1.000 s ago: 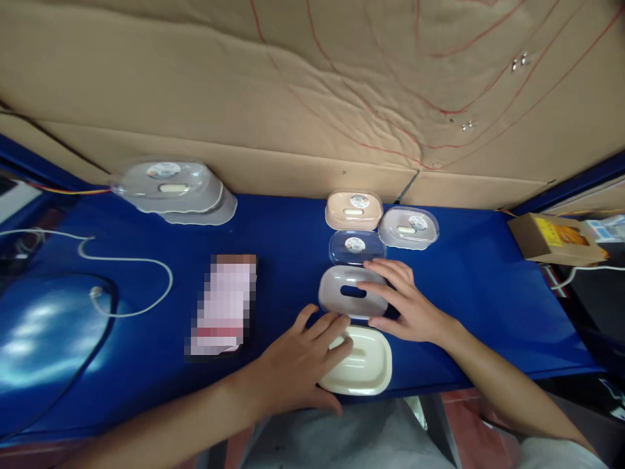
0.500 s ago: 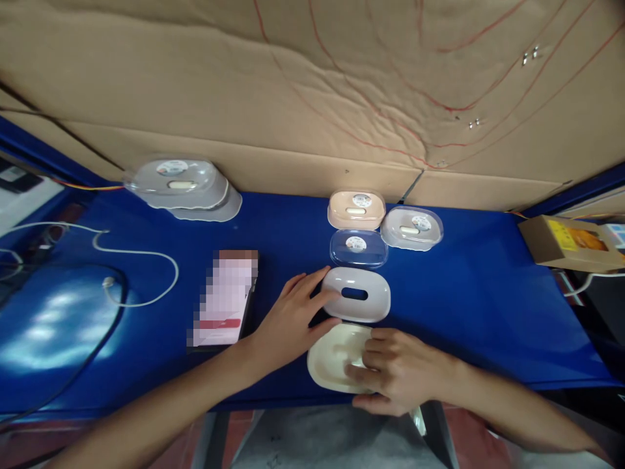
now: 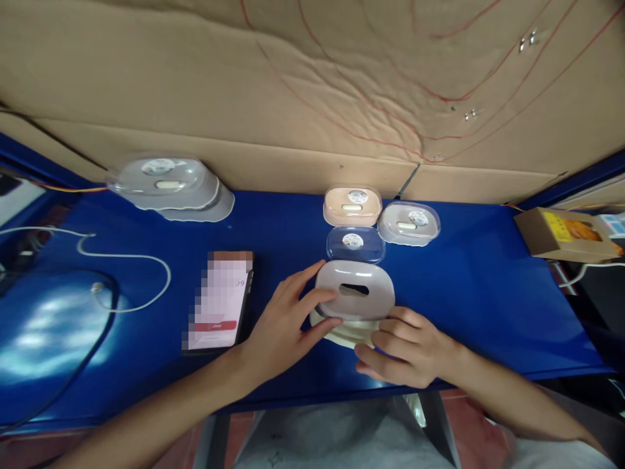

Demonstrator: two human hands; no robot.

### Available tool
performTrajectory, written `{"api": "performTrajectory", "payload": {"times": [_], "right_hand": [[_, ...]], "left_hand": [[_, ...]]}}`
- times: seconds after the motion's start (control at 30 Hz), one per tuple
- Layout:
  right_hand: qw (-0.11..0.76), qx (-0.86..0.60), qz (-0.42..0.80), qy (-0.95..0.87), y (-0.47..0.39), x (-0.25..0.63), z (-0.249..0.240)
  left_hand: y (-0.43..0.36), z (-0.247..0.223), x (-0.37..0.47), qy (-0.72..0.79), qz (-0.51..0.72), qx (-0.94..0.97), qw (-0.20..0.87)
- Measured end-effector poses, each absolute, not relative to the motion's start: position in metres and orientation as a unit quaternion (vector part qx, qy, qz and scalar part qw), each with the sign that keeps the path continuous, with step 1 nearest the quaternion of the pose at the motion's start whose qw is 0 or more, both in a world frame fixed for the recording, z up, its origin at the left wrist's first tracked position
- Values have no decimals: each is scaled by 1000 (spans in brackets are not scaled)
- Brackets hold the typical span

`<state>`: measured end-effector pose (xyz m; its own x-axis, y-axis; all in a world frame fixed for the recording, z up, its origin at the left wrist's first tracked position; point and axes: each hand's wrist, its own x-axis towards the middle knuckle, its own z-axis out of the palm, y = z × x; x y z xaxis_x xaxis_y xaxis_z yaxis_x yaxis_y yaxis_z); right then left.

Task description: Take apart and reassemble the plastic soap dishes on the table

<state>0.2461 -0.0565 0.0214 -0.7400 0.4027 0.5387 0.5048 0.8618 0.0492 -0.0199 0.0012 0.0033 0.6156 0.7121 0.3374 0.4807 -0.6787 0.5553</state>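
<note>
My left hand (image 3: 288,319) grips the left end of a white oval lid (image 3: 374,277) with a slot in its middle, thumb at its near edge and fingers on top. Under the lid, and partly hidden by it, sits a cream oval tray (image 3: 347,333). The fingers of my right hand (image 3: 407,348) are curled at the tray's right side; their tips hide the edge there. Just beyond the lid lies a clear oval cover (image 3: 355,243) with a round sticker.
A peach box (image 3: 351,207) and a white box (image 3: 409,223) stand behind, near the cardboard wall. Stacked grey boxes (image 3: 170,185) are at the back left. A phone (image 3: 219,299), a white cable (image 3: 146,256) and a brown carton (image 3: 561,234) also lie on the blue table.
The cream tray has moved away from me and now lies under the white lid, which is raised over it. My right hand has moved forward with the tray.
</note>
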Motion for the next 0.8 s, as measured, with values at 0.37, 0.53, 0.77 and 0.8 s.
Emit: {"api": "performTrajectory", "payload": {"times": [0.37,0.53,0.77,0.8], "right_hand": [[218,-258,-32,-941,-54,246,11],[200,-260,-22,-944,-58,246,10],[171,-253,-6,-952,-58,241,6],[173,-255,-4,-951,-57,240,6]], "left_hand": [[-3,8,-20,294,234,883,281],[-5,12,-21,310,210,871,317],[-3,15,-24,324,160,869,338],[-2,15,-24,325,155,869,339]]}}
